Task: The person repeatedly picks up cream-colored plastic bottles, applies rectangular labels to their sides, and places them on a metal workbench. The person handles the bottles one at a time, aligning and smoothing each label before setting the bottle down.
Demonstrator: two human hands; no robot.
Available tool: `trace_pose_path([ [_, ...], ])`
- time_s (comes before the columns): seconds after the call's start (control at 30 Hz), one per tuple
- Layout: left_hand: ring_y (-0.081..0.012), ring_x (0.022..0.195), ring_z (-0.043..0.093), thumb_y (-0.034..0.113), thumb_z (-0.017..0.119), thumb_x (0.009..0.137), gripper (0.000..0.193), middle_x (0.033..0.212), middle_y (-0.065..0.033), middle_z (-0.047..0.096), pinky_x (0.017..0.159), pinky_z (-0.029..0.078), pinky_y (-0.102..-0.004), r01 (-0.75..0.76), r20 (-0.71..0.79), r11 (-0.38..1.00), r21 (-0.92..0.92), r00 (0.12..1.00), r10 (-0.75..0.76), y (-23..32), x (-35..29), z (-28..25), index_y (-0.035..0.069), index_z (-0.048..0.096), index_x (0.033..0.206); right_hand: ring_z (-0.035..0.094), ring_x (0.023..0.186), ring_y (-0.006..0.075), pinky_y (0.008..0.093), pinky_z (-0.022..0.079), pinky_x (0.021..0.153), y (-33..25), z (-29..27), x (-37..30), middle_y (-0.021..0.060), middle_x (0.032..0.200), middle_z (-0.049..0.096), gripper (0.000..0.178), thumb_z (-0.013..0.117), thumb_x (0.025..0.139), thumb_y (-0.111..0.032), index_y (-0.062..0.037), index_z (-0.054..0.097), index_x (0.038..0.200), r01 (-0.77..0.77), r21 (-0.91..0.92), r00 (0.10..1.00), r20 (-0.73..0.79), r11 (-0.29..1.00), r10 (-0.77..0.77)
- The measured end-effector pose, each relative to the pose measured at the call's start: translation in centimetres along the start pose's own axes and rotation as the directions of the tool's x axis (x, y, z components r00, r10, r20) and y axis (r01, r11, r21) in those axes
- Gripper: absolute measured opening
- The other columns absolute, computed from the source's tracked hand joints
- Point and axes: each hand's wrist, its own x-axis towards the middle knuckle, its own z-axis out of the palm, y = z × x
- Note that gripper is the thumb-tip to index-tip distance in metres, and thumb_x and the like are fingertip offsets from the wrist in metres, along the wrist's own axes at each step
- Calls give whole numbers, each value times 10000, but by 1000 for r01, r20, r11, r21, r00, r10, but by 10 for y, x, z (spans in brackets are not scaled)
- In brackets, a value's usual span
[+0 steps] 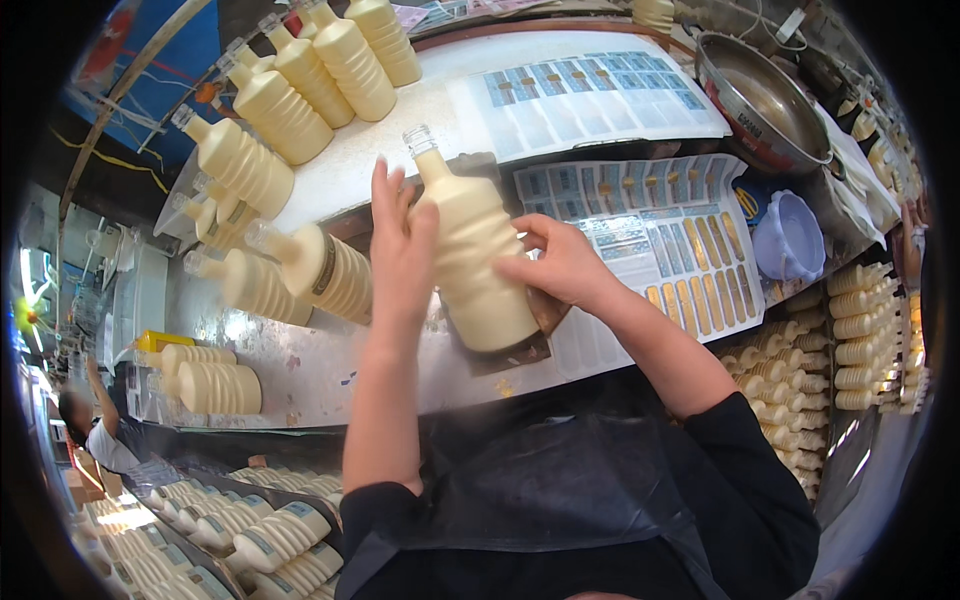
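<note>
Both hands at a cream bottle, just left of the label sheet.
The left hand lies upright along the bottle, fingers straight and apart; the right hand touches its other side with thumb and bent fingers, how firmly I cannot tell. A lilac bucket sits right of the label sheet, a metal pan beyond.
</note>
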Motion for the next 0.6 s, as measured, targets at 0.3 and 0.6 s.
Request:
trace_pose_path([
  [0.3, -263, 1301, 528, 215, 756, 883, 940, 1447, -202, 490, 1088, 443, -380, 328, 22, 940, -93, 944, -328, -44, -62, 6, -20, 188, 1594, 678, 899, 143, 289, 544, 788, 22, 15, 1, 119, 1026, 728, 524, 702, 937, -238, 73, 582, 1341, 18, 202, 999, -44, 979, -9],
  [0.6, -286, 1283, 545, 211, 773, 831, 946, 1438, -215, 511, 1087, 447, -395, 241, -54, 968, 66, 970, -238, -42, -62, 10, -23, 255, 1588, 704, 726, 237, 339, 537, 666, 56, -71, -87, 125, 815, 722, 192, 671, 941, -179, -16, 746, 1010, -58, -303, 964, -264, 951, -25],
])
